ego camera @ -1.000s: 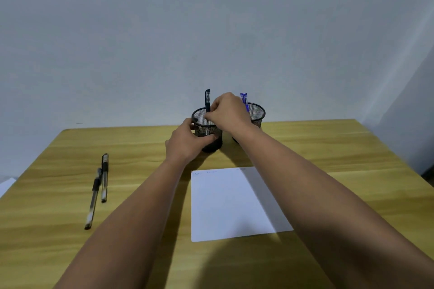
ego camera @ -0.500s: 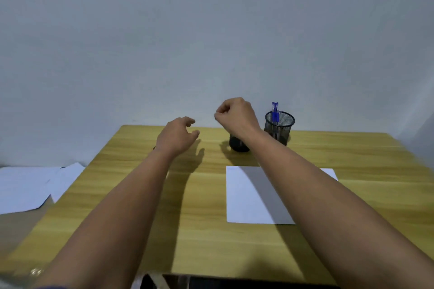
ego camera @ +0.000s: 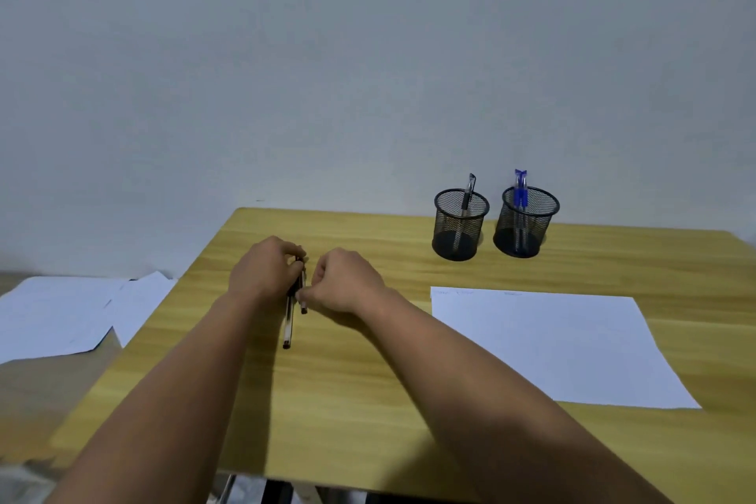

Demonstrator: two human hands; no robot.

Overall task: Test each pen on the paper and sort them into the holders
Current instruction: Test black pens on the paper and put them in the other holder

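Two black pens lie side by side on the left part of the wooden table (ego camera: 368,401). The longer-showing pen (ego camera: 288,325) rests flat, its top hidden under my left hand (ego camera: 264,272). My left hand's fingers curl round the top of the second pen (ego camera: 303,305), and my right hand (ego camera: 347,282) pinches the same pen lower down. At the back stand two black mesh holders. The left holder (ego camera: 458,231) has one black pen (ego camera: 469,190) in it, and the right holder (ego camera: 527,231) has blue pens (ego camera: 520,188). The white paper (ego camera: 552,344) lies at the right, with faint marks along its top edge.
Loose white sheets (ego camera: 61,311) lie on a lower surface left of the table. A plain wall stands right behind the table. The table's near edge runs across the bottom of the view.
Both hands left the holders and moved left and nearer, down onto the two pens. The view swung left, so holders and paper now sit at the right.
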